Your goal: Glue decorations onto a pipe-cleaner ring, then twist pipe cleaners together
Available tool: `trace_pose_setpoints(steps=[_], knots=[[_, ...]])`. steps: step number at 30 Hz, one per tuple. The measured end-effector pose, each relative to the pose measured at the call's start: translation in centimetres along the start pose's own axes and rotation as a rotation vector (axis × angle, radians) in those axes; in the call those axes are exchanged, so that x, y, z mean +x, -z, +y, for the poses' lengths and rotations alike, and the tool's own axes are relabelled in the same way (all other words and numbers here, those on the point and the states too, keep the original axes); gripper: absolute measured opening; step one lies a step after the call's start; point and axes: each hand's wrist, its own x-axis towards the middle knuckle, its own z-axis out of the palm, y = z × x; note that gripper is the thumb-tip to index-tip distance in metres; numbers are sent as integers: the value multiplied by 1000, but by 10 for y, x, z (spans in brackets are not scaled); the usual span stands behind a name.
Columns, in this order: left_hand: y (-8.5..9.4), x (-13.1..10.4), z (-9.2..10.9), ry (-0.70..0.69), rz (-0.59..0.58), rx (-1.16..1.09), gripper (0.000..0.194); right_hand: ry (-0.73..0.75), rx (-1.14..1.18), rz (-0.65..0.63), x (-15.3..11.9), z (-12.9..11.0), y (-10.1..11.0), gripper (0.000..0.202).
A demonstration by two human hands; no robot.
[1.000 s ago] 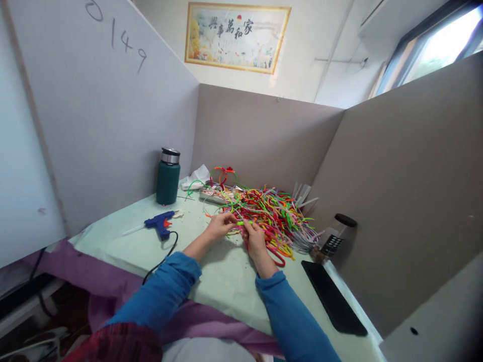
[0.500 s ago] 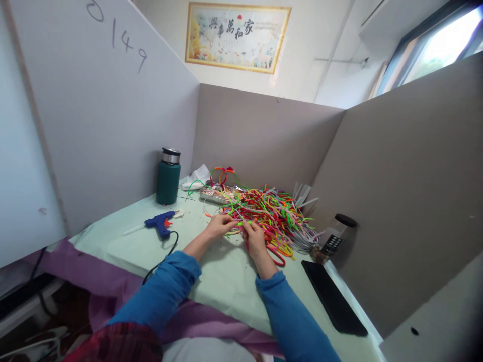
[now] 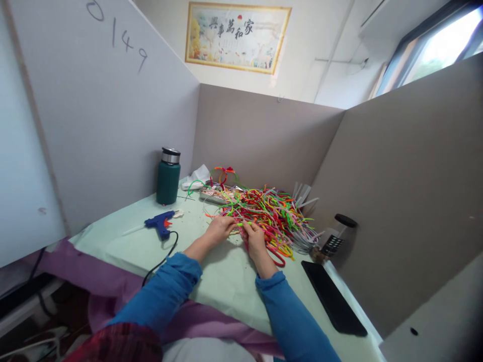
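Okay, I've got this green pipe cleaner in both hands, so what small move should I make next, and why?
Probably a slight twist with your right hand while your left hand anchors: both pinch the green pipe cleaner, fingertips close together, with only a short stretch showing between.

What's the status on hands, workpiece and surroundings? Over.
Left hand, right hand: both pinching a thin lime-green fuzzy stem. Multicoloured heap of fuzzy stems just beyond. Blue plastic glue gun lying left, apart from both hands.
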Motion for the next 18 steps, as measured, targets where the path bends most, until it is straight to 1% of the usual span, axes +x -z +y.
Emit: trace_pose_setpoints(steps=[5, 12, 18], knots=[[1, -1, 3, -48, 12, 77, 18, 0, 30, 1, 0, -2, 0, 35], [2, -2, 4, -119, 65, 170, 22, 8, 38, -3, 0, 1, 0, 35], [1, -1, 6, -111, 71, 188, 20, 4, 58, -10, 1, -1, 0, 35]])
